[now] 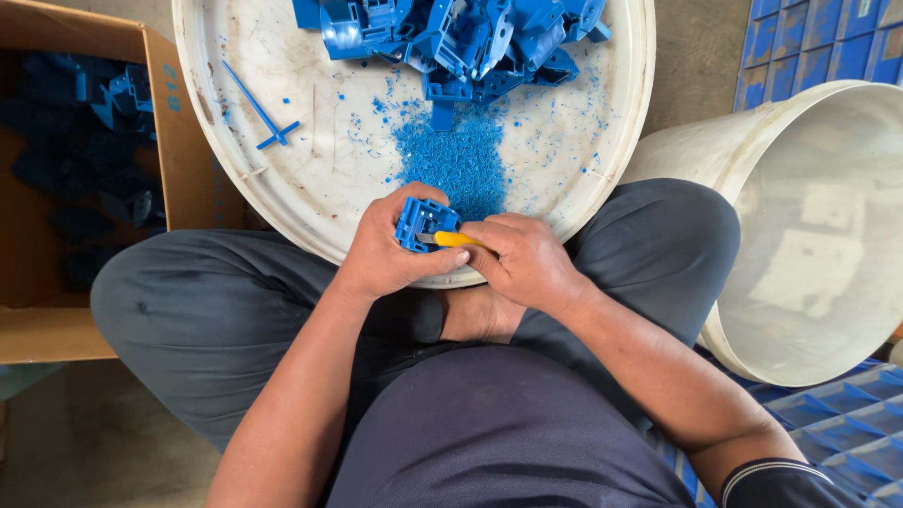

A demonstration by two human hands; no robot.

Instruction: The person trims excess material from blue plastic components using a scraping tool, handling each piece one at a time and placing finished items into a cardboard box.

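A person sits cross-legged on the floor with a large round white basin (pixel 282 141) set in front of the knees, and the work in hand is trimming blue moulded plastic parts with a small knife. At the far edge of the basin lies a heap of blue plastic parts (pixel 461 38), tangled together and partly cut off by the top of the view; judged from how they lie, these look like the pieces waiting to be trimmed, and there are many of them. To the person's left stands an open cardboard box (pixel 56 329) with more dark blue parts (pixel 85 132) in its shadowed inside, which may be the finished ones, though the view does not settle that. To the right a white bucket (pixel 818 235) lies tipped on its side, with nothing visible in it, beside blue moulded trays (pixel 818 38). Near the middle of the basin, toward its near rim, a mound of fine blue shavings (pixel 456 155) has built up, which suggests a fair number of pieces are already done. A thin blue sprue stick (pixel 259 111) lies alone by the basin's left edge. Over the near rim, the left hand (pixel 390 249) is closed around one blue part (pixel 421 224), thumb pressed across it, while the right hand (pixel 522 259) is wrapped around a yellow-handled knife (pixel 456 239), its blade against the part's edge. This piece appears mid-trim.
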